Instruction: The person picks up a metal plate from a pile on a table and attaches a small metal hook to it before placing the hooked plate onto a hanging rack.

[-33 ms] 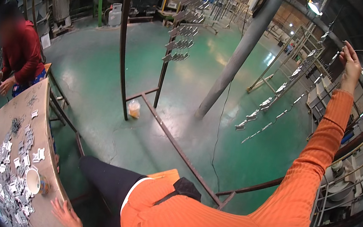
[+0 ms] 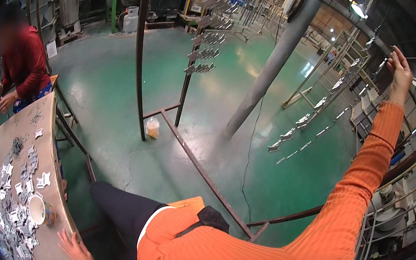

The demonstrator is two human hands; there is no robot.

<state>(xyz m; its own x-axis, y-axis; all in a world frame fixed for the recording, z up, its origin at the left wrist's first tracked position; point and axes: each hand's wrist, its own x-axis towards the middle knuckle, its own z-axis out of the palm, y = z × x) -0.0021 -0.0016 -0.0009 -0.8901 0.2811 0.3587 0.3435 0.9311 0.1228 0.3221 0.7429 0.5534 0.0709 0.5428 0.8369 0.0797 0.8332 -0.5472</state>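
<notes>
My left hand lies low on the right edge of the table, fingers spread flat, nothing gripped. Right arm out to the side, right hand up high, fingers bunched near the upper end of two hanging strands of shiny metal pieces; too small to see whether the fingertips pinch anything, can't tell. Strands slope down over the green floor, well apart from the table.

Loose flat metal pieces are heaped on the table, toward its left edge and near end, a few lying closer to the right edge. Cup stands near the right edge, just beyond my left hand, pile beside it. Small dark clump farther up the table top.

Co-worker in a red top at the table's far end, both hands near its far left corner. Brown metal frame past the table; rows of similar pieces hang by its posts, plastic bag on the floor at its foot. Grey column stands right of that.
</notes>
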